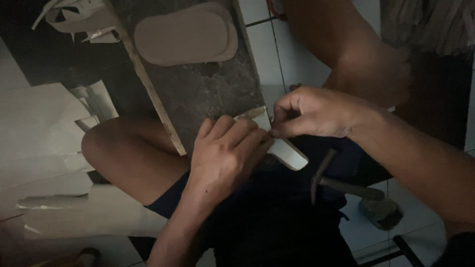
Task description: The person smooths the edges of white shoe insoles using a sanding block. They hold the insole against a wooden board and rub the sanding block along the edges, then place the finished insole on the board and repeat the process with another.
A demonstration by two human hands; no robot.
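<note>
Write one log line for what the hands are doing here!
left hand: presses pale sole piece | right hand: pinches its edge | board: on lap | hammer: beside, untouched

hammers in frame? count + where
1. A hammer lies across the person's lap, below the right hand, touched by neither hand. The scene is dim; others may be hidden.
</note>
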